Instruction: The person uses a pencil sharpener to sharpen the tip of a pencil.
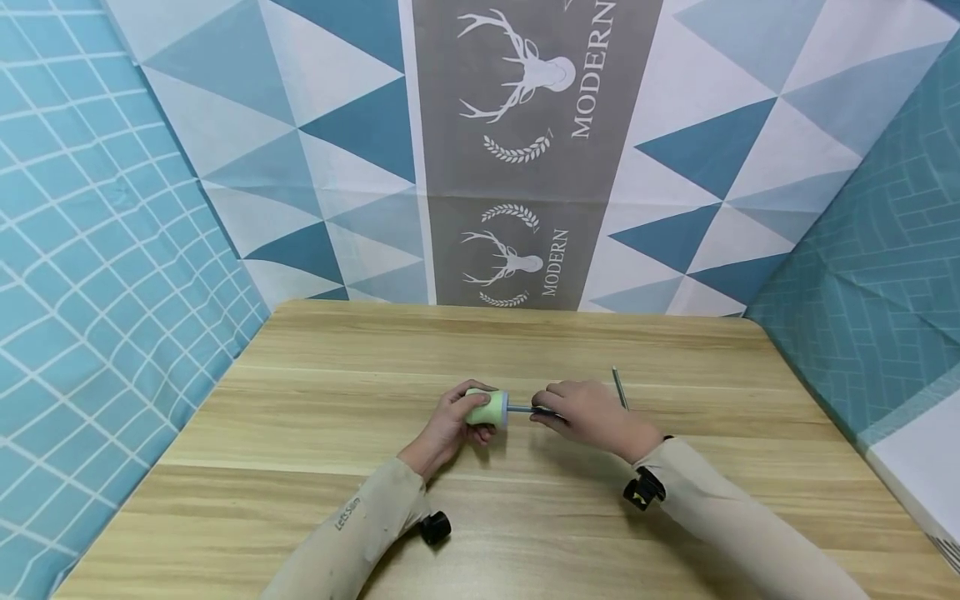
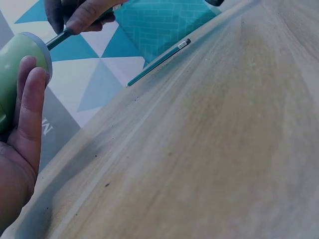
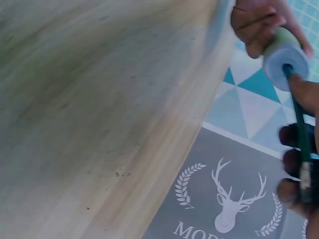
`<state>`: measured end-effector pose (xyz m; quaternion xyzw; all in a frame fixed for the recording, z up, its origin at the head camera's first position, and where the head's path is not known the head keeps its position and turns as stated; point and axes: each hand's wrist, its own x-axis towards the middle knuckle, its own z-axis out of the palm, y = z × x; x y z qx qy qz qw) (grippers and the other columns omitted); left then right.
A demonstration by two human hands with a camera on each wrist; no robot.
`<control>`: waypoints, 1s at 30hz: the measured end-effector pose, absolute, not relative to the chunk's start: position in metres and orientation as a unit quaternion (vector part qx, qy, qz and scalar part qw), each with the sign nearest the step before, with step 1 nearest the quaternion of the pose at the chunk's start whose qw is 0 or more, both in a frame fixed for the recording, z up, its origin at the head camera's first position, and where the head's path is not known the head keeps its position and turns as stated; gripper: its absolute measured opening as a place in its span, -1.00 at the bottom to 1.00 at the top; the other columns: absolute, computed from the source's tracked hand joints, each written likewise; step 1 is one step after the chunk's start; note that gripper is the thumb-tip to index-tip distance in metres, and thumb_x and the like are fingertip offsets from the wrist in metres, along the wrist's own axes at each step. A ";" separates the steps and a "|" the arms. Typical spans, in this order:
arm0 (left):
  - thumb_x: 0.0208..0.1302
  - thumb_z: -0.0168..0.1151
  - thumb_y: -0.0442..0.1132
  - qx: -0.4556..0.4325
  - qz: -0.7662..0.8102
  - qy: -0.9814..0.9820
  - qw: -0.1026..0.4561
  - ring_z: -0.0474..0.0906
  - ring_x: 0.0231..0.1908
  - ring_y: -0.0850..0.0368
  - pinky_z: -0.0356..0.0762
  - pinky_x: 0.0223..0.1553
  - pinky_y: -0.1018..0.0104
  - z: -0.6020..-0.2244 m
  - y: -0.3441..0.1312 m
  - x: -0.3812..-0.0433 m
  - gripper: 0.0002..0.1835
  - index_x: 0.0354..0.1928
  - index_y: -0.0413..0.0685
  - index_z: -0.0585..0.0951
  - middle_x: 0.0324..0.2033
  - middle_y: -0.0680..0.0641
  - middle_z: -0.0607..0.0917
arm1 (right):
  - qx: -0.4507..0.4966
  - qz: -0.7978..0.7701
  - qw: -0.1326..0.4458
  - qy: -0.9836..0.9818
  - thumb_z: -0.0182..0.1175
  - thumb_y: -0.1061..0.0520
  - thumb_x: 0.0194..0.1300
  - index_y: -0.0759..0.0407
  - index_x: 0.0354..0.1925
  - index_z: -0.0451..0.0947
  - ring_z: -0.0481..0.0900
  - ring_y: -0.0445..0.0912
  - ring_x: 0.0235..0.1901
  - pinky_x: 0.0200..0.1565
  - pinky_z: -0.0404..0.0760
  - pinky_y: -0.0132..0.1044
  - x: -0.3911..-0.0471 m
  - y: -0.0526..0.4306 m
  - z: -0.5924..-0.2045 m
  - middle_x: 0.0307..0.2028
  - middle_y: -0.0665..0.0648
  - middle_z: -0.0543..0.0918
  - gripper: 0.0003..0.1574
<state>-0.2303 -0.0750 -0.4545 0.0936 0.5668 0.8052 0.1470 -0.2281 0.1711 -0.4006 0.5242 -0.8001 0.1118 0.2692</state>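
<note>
My left hand [image 1: 450,421] grips a light green, barrel-shaped pencil sharpener [image 1: 489,408] with a pale blue end, held on its side above the table. In the left wrist view two of that hand's fingers [image 2: 31,99] lie along the sharpener's side. The pale end faces right, and a dark green pencil [image 1: 519,408] has its tip in the hole there. My right hand [image 1: 581,412] pinches this pencil between thumb and fingers. In the right wrist view the pencil's rear end shows beyond the fingers, and its point is hidden inside the sharpener [image 3: 285,62].
A second green pencil [image 1: 619,387] lies on the wooden table [image 1: 375,350], just behind my right hand. Patterned cloth walls [image 1: 360,167] stand at the back and both sides. A white surface [image 1: 915,467] is at the right edge.
</note>
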 end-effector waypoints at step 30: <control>0.29 0.10 -0.27 0.088 0.812 0.555 0.156 0.57 -0.73 0.18 0.57 -0.71 0.40 -0.455 -0.076 -0.231 -0.85 -0.21 0.04 0.66 -0.60 -0.14 0.64 | 0.591 0.105 0.219 -0.769 -0.01 0.08 0.56 0.13 -0.41 0.29 0.16 -0.36 -0.71 -0.68 0.19 -0.58 -0.241 0.166 -0.411 -0.70 -0.15 0.30 -0.67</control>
